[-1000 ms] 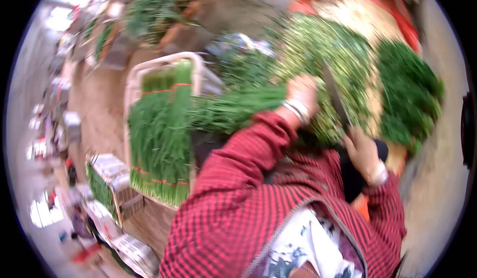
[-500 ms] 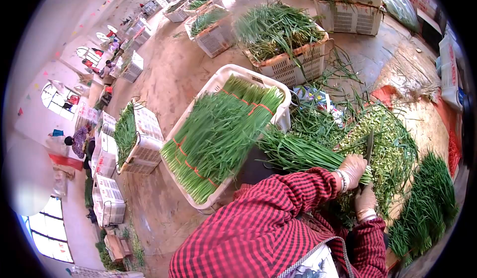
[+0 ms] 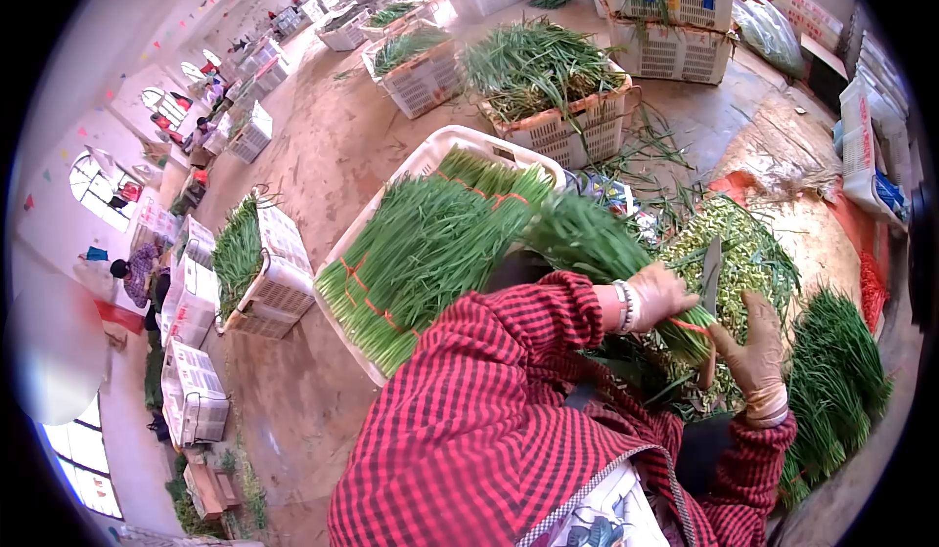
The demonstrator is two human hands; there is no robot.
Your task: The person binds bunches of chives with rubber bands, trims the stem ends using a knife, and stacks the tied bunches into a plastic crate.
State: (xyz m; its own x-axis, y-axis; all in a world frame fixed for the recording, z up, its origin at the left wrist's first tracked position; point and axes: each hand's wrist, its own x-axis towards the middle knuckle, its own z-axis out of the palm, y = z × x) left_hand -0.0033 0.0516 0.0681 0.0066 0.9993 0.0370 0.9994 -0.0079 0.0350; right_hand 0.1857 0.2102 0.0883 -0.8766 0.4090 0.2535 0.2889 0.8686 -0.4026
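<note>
My left hand (image 3: 660, 296), in a pale glove, is closed around a bundle of chives (image 3: 592, 239). The leaves reach up and left; the stem ends point down and right. An orange band (image 3: 691, 326) shows near those ends. My right hand (image 3: 755, 359), gloved too, is beside the stem ends with thumb and fingers spread, its fingertips close to the band. Between the hands a knife (image 3: 712, 271) stands blade up, its brown handle (image 3: 706, 373) below; what supports it is unclear. Cut stem pieces (image 3: 748, 249) lie heaped behind it.
At left a white crate (image 3: 350, 347) holds banded chive bundles. Loose chives (image 3: 836, 391) lie at right beside a pale sack (image 3: 797, 224). Ahead stands a crate (image 3: 577, 141) heaped with chives, with stacked crates (image 3: 675, 53) behind. A person (image 3: 142, 273) is far left among more crates.
My left hand has shifted left and up with the bundle, and an orange band now shows at the stems. My right hand has moved right and spread its fingers. The view has shifted slightly.
</note>
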